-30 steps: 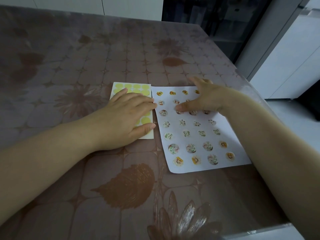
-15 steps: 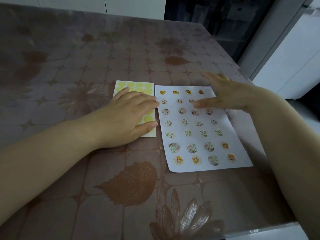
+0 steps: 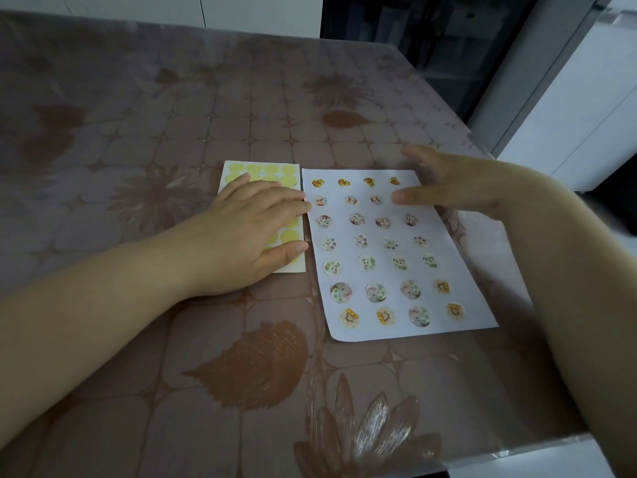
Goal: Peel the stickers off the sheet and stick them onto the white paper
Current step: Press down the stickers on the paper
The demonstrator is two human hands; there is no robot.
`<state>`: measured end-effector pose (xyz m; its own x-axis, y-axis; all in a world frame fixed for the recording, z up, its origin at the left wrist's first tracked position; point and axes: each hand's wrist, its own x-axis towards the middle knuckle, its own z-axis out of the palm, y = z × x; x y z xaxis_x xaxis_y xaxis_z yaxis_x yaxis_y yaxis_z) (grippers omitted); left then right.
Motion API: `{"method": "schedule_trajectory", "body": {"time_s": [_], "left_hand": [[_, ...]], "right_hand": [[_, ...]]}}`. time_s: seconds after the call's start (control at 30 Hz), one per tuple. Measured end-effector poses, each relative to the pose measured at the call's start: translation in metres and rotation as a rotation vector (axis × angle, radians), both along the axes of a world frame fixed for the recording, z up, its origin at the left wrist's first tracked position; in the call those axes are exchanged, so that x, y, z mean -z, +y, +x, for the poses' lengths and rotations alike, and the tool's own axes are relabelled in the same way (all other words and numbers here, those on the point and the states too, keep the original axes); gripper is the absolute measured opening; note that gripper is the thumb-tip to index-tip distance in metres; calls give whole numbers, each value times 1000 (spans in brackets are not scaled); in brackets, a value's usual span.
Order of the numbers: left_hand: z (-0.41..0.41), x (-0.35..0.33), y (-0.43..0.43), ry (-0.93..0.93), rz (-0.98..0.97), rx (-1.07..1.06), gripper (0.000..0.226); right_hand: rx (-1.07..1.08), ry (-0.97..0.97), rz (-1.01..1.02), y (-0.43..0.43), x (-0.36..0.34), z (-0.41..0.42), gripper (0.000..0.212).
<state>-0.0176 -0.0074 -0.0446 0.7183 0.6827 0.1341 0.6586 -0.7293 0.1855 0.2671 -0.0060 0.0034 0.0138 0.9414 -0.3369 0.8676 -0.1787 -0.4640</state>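
Note:
The white paper (image 3: 451, 291) lies flat on the table, covered with several rows of small round picture stickers (image 3: 375, 293). To its left lies the yellow sticker sheet (image 3: 262, 172), showing only bare yellow circles. My left hand (image 3: 251, 232) rests flat on that sheet with straight fingers, hiding most of it. My right hand (image 3: 448, 188) is spread open over the paper's upper right corner, its fingertips pointing left by the second row of stickers. It holds nothing that I can see.
A brown tablecloth with flower and leaf patterns (image 3: 255, 367) covers the table. The table's right edge (image 3: 499, 157) and near edge (image 3: 517, 450) are close to the paper. A dark cabinet (image 3: 431, 46) and white units stand beyond the far right.
My right hand has slid to the right, from the middle of the paper's second row to its upper right corner. The left hand has stayed on the yellow sheet.

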Motion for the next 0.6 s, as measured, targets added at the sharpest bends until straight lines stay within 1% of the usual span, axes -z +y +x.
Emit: {"method": "schedule_trajectory", "body": {"time_s": [0.07,0.1,0.2,0.3,0.4,0.47,0.53,0.6], "left_hand": [[0,1,0,-9,2,1,80],[0,1,1,-11,4,2,80],[1,3,1,-24,4,5,80],[0,3,1,-45,8,10,80],[-1,4,2,-62,24,15,79],[-2,4,1,-89,41,28,76],[-2,2,0,-114,89,65,67],[-1,-1,0,-119,156,113,55]], "right_hand": [[-9,58,11,-2,-6,9,95],[-8,47,10,-2,-6,12,95],[6,-102,-26,1,-2,11,117],[38,-133,-44,3,3,10,128],[35,-109,-43,2,1,9,124],[26,-161,-16,1,-2,5,118],[-7,-196,39,-2,-9,-7,114],[-73,-140,77,-9,-12,-27,116]]}}
